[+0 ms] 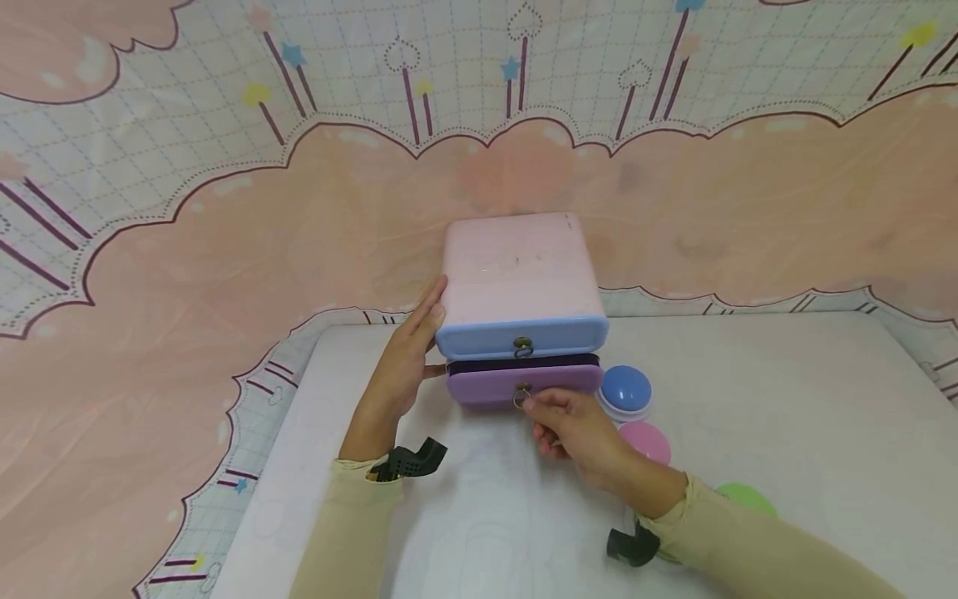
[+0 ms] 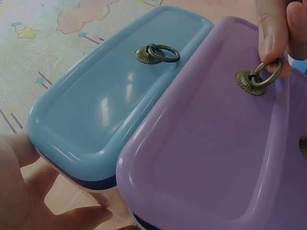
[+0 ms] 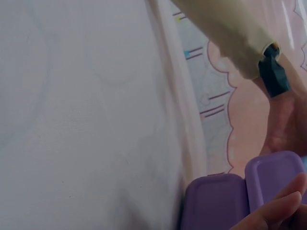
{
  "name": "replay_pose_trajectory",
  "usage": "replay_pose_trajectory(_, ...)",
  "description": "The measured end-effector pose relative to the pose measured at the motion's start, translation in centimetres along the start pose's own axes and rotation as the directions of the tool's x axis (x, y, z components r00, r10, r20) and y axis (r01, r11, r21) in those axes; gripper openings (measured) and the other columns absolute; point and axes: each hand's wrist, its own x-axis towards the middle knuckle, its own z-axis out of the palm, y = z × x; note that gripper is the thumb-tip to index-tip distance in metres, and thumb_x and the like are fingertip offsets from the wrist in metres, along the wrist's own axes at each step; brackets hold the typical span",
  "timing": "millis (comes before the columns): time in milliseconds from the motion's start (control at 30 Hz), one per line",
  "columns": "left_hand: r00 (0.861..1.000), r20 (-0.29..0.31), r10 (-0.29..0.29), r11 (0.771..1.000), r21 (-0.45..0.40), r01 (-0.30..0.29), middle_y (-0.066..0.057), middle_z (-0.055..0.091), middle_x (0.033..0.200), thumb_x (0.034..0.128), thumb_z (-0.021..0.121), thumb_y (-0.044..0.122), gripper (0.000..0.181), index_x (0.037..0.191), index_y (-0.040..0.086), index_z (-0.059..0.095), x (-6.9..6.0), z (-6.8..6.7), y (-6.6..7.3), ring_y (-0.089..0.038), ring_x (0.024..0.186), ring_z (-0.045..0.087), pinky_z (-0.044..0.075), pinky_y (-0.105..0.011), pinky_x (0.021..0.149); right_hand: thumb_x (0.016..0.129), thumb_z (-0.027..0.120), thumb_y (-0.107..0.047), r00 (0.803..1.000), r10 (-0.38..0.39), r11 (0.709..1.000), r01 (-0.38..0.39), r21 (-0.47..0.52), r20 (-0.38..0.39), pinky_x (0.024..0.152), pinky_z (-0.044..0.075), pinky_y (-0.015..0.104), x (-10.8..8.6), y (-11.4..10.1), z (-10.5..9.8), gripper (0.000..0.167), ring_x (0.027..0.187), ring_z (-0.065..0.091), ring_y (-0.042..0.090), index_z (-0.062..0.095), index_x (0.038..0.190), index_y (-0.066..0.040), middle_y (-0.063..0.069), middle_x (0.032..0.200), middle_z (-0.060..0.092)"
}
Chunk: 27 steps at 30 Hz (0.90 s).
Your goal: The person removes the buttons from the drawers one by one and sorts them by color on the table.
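A small drawer box with a pink top [image 1: 520,262] stands on the table. Its blue drawer [image 1: 479,339] is pushed in. Below that, a purple drawer [image 1: 479,386] juts out slightly, with a dark gap along its upper edge. My right hand [image 1: 587,433] pinches that drawer's brass ring pull [image 2: 265,84] between thumb and finger. Against the box's left side rests my left hand [image 1: 400,366], its fingers extended. Another purple drawer front [image 3: 215,199] shows in the right wrist view, next to the one that juts out.
Right of the box stands a round container with a blue lid [image 1: 626,388]. A pink round thing [image 1: 647,443] and a green one [image 1: 748,497] are partly hidden by my right arm. Behind the white table [image 1: 786,399] hangs a patterned cloth [image 1: 359,225].
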Motion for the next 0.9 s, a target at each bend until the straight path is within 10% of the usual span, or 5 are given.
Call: replay_pose_trajectory(900,1.0,0.006,0.016,1.0,-0.007,-0.016,0.024,0.012,0.168,0.1056,0.044,0.056,0.047,0.151,0.059,0.033,0.1,0.0,-0.2,-0.041,0.154,0.023,0.039,-0.076,0.103,0.1,0.066,-0.022,1.0,0.004,1.0,-0.004,0.013,-0.024,0.054,0.044,0.023,2.3,-0.4,-0.1,0.027,0.057,0.055,0.01,0.065,0.111,0.003,-0.002,0.07,0.061)
